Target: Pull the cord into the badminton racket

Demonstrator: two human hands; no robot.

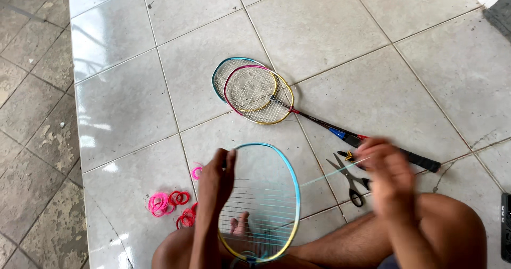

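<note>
I sit on a tiled floor with a blue and yellow badminton racket frame (pixel 290 184) upright between my legs, partly strung with horizontal strings. My left hand (pixel 215 181) grips the frame's left rim near the top. My right hand (pixel 391 178), blurred by motion, is out to the right of the frame and pinches a pale string (pixel 324 177) that runs taut from the frame's right side.
Two strung rackets (pixel 255 90) lie overlapped on the tiles ahead, handles pointing right. Black-handled scissors (pixel 348 178) and a small yellow and black tool (pixel 348 155) lie by my right hand. Pink and red string coils (pixel 167 202) sit at left. A dark object (pixel 505 226) is at the right edge.
</note>
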